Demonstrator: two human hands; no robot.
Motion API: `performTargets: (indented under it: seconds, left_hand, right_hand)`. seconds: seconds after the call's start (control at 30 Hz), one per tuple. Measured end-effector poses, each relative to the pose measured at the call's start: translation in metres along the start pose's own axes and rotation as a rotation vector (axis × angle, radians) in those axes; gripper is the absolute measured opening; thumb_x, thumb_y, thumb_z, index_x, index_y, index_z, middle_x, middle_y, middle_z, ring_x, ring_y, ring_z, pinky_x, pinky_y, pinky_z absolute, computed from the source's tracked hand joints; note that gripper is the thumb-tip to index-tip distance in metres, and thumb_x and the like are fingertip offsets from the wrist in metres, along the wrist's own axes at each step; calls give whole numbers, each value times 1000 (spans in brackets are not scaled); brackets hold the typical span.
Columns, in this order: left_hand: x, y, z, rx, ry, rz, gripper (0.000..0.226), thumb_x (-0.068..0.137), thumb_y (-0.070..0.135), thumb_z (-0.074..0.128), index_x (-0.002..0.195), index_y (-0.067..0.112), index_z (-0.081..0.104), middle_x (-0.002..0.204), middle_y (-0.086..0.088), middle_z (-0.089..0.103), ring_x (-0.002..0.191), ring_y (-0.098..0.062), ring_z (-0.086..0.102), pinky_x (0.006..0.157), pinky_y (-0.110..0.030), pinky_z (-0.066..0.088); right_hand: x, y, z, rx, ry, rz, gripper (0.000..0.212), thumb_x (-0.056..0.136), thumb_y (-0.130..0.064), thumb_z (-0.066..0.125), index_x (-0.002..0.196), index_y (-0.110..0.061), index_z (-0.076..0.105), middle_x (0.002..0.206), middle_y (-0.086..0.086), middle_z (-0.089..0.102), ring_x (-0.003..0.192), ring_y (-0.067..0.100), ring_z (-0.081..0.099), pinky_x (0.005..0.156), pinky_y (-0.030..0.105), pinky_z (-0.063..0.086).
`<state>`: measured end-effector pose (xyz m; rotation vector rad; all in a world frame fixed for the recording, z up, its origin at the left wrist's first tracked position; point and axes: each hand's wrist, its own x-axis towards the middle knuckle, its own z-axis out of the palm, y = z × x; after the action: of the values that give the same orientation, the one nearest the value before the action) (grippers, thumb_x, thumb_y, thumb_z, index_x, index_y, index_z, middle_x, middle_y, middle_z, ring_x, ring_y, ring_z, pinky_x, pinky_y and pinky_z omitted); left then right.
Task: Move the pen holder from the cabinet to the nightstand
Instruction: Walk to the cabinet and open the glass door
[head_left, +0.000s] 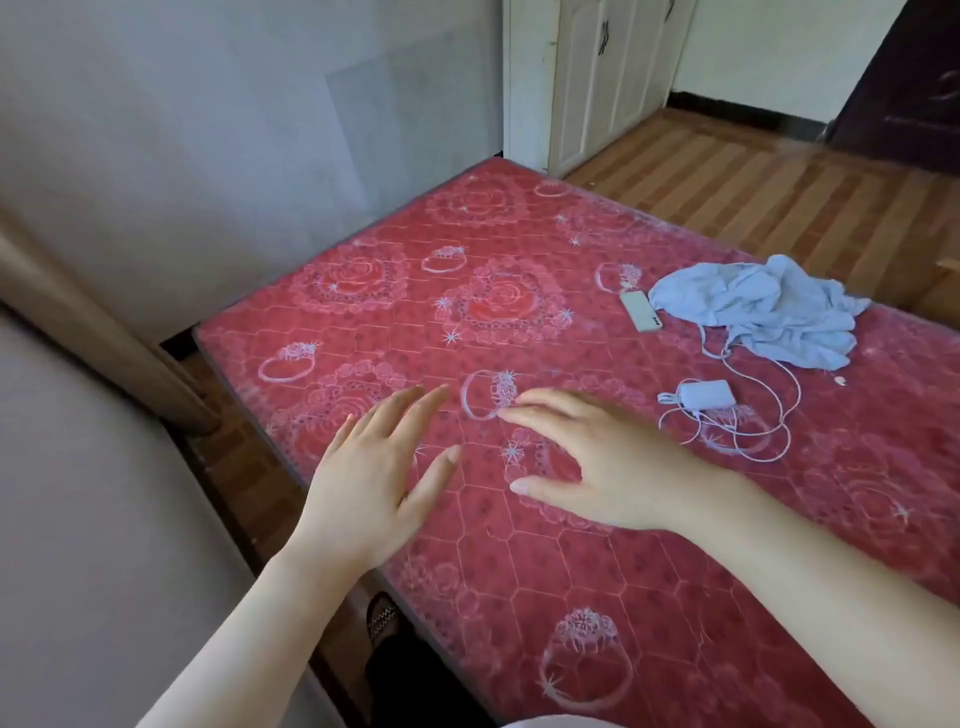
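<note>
Both hands hang empty over the red mattress (519, 571), the left hand (374, 478) near its left edge and the right hand (602, 462) just beside it, fingers spread, palms down. Toward the mattress's right edge lies a crumpled blue cloth (769, 306), with a white strip (641, 310) just left of it and a white charger (706, 394) with looped cable (753, 441) nearer the hands. Beyond the mattress's far corner stands a white cabinet (597, 78) on wood floor (753, 182).

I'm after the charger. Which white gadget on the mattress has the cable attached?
The white block nearer the right hand, cable coiled beside it; the flat white bar by the blue cloth shows none.
</note>
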<state>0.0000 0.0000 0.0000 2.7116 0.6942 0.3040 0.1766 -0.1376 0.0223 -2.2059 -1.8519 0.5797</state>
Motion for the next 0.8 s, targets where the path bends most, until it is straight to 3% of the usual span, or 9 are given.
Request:
performTargets:
  seconds: [0.43, 0.63, 0.8]
  left_hand:
    - [134, -165, -41, -59, -140, 202, 57, 90, 58, 25, 140, 31, 28, 143, 5, 39, 127, -18, 41, 101, -38, 37]
    - [155, -214, -44, -131, -266, 205, 60, 88, 62, 21, 140, 33, 28, 145, 7, 36, 130, -18, 39, 103, -44, 38]
    - [142, -211, -41, -134, -292, 181, 60, 88, 62, 22, 139, 32, 29, 145, 7, 36, 130, -18, 39, 104, -41, 36]
  right_hand:
    - [160, -45, -13, 95, 134, 264, 60, 84, -59, 43, 138, -40, 24, 144, -21, 22, 127, 3, 30, 88, 25, 33]
    - [198, -60, -9, 230, 140, 381, 57, 85, -57, 44, 136, -40, 28, 141, -24, 27, 126, -1, 30, 98, 26, 32]
    - [204, -66, 1, 251, 119, 349, 56, 85, -57, 43, 136, -38, 29, 142, -22, 29, 126, -1, 32, 98, 26, 32]
